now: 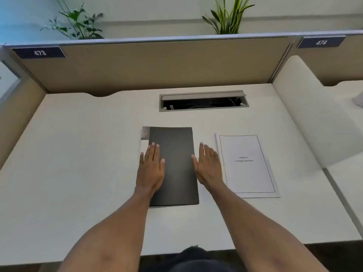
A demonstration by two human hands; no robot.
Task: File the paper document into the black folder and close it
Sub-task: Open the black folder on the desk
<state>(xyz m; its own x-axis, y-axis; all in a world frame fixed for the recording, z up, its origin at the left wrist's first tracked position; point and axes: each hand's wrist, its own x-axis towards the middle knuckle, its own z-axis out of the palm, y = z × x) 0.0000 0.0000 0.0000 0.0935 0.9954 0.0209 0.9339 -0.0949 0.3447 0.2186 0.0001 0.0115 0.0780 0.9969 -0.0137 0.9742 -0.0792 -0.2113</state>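
My left hand [150, 167] lies flat, palm down, fingers spread a little, on the left part of the closed black folder [176, 165]; it grips nothing. My right hand [208, 165] is flat and open too, resting on the bare worktop [78, 163] between the folder and the paper document [247, 165], its thumb touching the folder's right edge.

The white worktop carries everything, backed by a tan partition [149, 65] with number plates reading 473 [40, 53] and 474 [321, 42]. Behind it stand two green plants [78, 24]. An open cable tray [203, 102] is cut into the worktop beyond the folder. The folder lies upright before me, a pale strip along its left side. The document lies just to its right, apart from it, face up, with a thin border and a short title too blurred to read.
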